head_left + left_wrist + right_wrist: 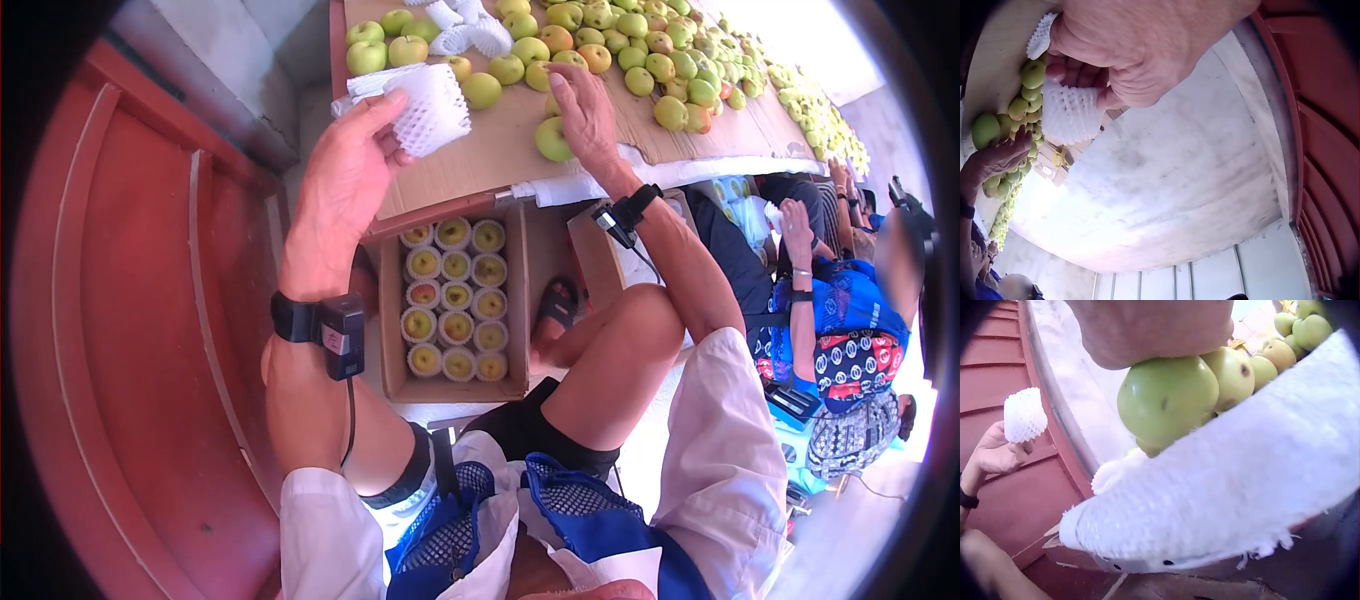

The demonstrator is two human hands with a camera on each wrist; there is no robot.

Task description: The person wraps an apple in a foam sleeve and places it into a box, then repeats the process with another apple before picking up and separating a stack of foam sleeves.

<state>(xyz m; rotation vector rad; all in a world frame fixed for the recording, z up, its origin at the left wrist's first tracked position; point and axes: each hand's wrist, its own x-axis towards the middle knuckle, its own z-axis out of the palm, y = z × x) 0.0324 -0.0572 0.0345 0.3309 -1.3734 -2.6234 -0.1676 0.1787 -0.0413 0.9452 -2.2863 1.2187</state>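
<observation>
My left hand (350, 160) holds a white foam net sleeve (432, 110) above the near left part of the table, its thumb against the mesh. In the left wrist view the sleeve (1072, 112) hangs from the fingers, its open end tipped down. My right hand (590, 120) is at the table's near edge, fingers stretched over the green apples. Just beside it lies a large green apple (552, 140). From the right wrist, that hand's underside appears right above a green apple (1166, 397), with a blemished apple (1232, 375) behind it; the fingertips are hidden there.
More foam sleeves (475, 38) lie among apples at the table's far left. A long heap of apples (690, 70) stretches right. Below the edge stands a cardboard box (515, 300) with rows of sleeved apples. A red panel (130, 330) rises at left; other people sit at right.
</observation>
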